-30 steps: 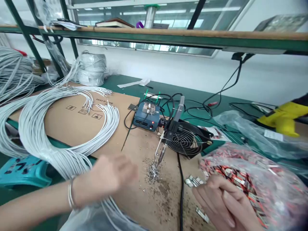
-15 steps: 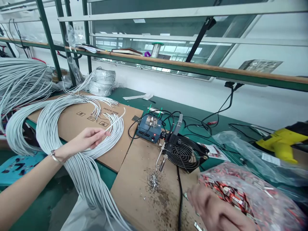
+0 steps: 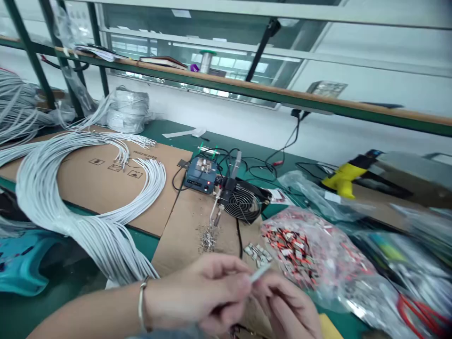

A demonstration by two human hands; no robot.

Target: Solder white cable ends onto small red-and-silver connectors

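My left hand [image 3: 205, 292] is closed in a pinch on a white cable [image 3: 260, 272], whose short end sticks out past the fingertips. Right beside it, my right hand [image 3: 291, 306] has its fingers curled together close to that end; whatever lies in them is hidden and blurred. Both hands are low in the head view, over the front of the brown cardboard [image 3: 169, 256]. Small metal connectors [image 3: 258, 254] lie loose just beyond the right hand. A thick bundle of white cables [image 3: 95, 235] curves across the left side.
Behind the hands stand a blue soldering station [image 3: 201, 175], a mounted soldering iron [image 3: 221, 202] and a black fan [image 3: 243, 205]. Solder scraps [image 3: 208, 239] lie below the tip. To the right are a clear bag of red-black parts [image 3: 293, 249] and a yellow heat gun [image 3: 344, 179].
My left hand has come right and down from the cable bundle with a cable. My right hand has moved left from beside the bag to meet it. The view has turned right.
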